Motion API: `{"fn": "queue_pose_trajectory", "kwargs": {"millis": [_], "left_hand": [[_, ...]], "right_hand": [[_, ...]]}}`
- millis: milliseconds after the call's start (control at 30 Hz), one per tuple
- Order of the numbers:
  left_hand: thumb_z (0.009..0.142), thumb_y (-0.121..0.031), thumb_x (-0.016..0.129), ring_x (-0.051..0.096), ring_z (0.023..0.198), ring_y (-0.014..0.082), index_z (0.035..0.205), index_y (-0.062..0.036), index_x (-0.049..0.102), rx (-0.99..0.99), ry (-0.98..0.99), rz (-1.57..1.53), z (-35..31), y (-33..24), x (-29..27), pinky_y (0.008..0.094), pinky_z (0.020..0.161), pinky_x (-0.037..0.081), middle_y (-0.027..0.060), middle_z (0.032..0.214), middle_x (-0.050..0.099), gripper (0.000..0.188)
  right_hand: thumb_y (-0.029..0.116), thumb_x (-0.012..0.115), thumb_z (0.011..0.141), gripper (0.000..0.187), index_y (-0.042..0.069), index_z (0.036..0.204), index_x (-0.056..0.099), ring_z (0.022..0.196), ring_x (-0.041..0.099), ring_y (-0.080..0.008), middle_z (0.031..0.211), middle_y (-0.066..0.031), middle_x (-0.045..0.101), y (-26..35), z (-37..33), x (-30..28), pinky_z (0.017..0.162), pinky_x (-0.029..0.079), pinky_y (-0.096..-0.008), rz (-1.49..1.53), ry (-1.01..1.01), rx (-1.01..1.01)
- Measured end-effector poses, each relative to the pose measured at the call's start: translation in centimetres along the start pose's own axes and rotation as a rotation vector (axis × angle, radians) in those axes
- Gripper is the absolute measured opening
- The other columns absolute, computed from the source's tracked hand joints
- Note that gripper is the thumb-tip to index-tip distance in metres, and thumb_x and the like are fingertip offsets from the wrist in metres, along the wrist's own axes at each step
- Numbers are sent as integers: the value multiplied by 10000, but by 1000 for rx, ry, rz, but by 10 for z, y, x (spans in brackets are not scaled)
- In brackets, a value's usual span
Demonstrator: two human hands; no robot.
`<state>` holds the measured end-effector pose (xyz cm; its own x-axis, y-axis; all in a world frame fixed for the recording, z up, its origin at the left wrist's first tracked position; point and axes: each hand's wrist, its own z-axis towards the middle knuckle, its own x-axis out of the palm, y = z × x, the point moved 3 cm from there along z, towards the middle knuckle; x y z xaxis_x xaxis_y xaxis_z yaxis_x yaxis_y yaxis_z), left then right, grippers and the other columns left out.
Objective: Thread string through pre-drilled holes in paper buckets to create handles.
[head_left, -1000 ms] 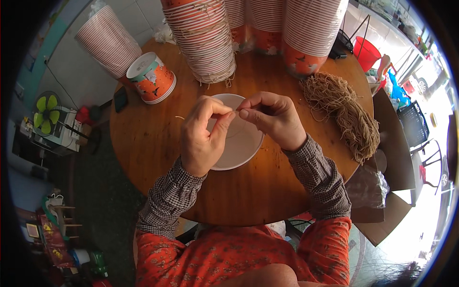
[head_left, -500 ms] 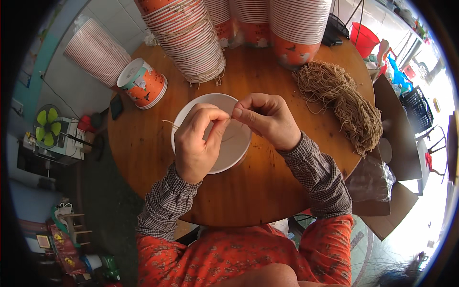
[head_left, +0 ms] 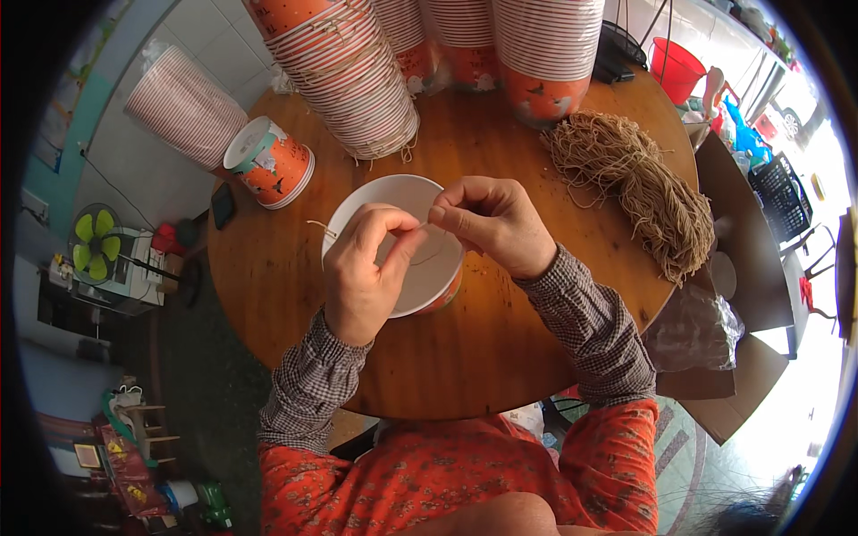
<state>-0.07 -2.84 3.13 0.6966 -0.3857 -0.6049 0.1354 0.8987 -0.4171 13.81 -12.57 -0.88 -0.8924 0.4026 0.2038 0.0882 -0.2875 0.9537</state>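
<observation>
A paper bucket (head_left: 433, 292), white inside with an orange printed outside, stands on the round wooden table below my hands. My left hand (head_left: 365, 275) is over its left side, thumb and forefinger pinched on a thin piece of string (head_left: 426, 260). Across from it, my right hand (head_left: 505, 225) pinches the same string close to the left fingertips, above the bucket's right rim. Part of the string hangs in a loose curve in front of the white inside. A tan cord end (head_left: 319, 225) pokes out past the bucket's left rim. My fingers hide the exact grip.
A bundle of tan string (head_left: 639, 183) lies on the right of the table. Stacked orange-and-white buckets (head_left: 353, 89) with string on them rise at the back, beside wrapped stacks (head_left: 545, 54). At left are an upside-down bucket (head_left: 273, 165) and a phone (head_left: 222, 205); cardboard boxes (head_left: 742, 241) stand right.
The view has shifted slightly. The bucket is tilted a little, showing more of its orange outside at lower right. Both hands keep their pinch, with the fingertips slightly farther apart.
</observation>
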Motion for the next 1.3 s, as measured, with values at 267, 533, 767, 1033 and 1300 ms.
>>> {"fn": "queue_pose_trajectory", "kwargs": {"millis": [267, 533, 767, 1033, 1300], "left_hand": [[717, -63, 771, 617, 708, 276, 844, -8, 613, 37, 287, 231, -35, -20, 9, 380, 643, 462, 99, 758, 627, 210], [919, -112, 641, 646, 715, 100, 940, 24, 623, -433, -43, -277, -39, 8, -28, 229, 640, 480, 53, 776, 658, 138], [938, -106, 616, 617, 727, 81, 949, 27, 611, -462, -127, -360, -47, 8, -20, 219, 643, 468, 33, 788, 641, 133], [903, -50, 636, 634, 715, 137, 943, 27, 613, -350, -121, -232, -55, 5, -19, 248, 635, 492, 81, 836, 651, 89], [871, -26, 667, 638, 714, 163, 945, 23, 616, -294, -113, -142, -55, 1, -16, 261, 644, 506, 97, 838, 647, 102]], "right_hand": [[116, 554, 956, 119, 15, 984, 612, 579, 521, -85, 706, -23, 575, 29, -5, -80, 497, 417, -232, 313, -559, -410], [26, 612, 891, 28, 3, 906, 608, 688, 568, -81, 848, -19, 608, 12, -20, -12, 609, 469, -212, -33, -388, -356], [-9, 680, 817, 91, 13, 891, 633, 764, 583, -136, 893, -64, 603, 5, -32, 33, 651, 481, -252, -401, -289, -531], [-52, 667, 813, 94, -6, 886, 629, 830, 591, -176, 892, -83, 607, -2, -36, 44, 732, 482, -291, -464, -300, -543], [-52, 680, 799, 116, 5, 888, 631, 839, 612, -195, 900, -95, 615, -7, -36, 43, 734, 490, -297, -515, -316, -570]]}}
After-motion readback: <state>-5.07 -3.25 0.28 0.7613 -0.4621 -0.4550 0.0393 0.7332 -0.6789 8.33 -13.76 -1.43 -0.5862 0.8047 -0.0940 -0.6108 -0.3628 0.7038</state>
